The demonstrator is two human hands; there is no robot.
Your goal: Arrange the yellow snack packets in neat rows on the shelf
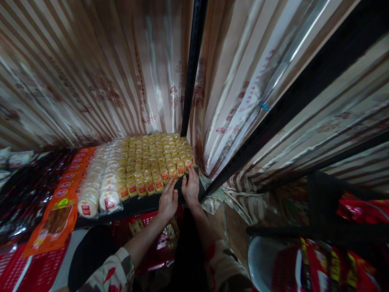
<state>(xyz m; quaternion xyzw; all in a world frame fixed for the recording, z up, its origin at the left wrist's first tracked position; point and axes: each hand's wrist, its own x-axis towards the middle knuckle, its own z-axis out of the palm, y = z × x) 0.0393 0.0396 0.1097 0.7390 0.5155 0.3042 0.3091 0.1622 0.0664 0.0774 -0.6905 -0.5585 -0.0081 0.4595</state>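
Note:
Rows of small yellow packets with red labels [152, 158] fill the right part of a black shelf [136, 205]. My left hand [167, 200] lies at the shelf's front edge, fingers spread against the front row of yellow packets. My right hand [191, 187] rests beside it at the shelf's front right corner, fingertips touching the last packets of that row. Neither hand lifts anything. Both sleeves are patterned.
White round packets [97, 190] lie left of the yellow ones, then orange packs [60, 207] and dark packs [27, 190]. A black upright post [193, 69] rises behind the shelf. Striped plastic sheeting [91, 73] hangs around. Red bags [328, 263] lie at lower right, and a red crate [148, 227] sits below.

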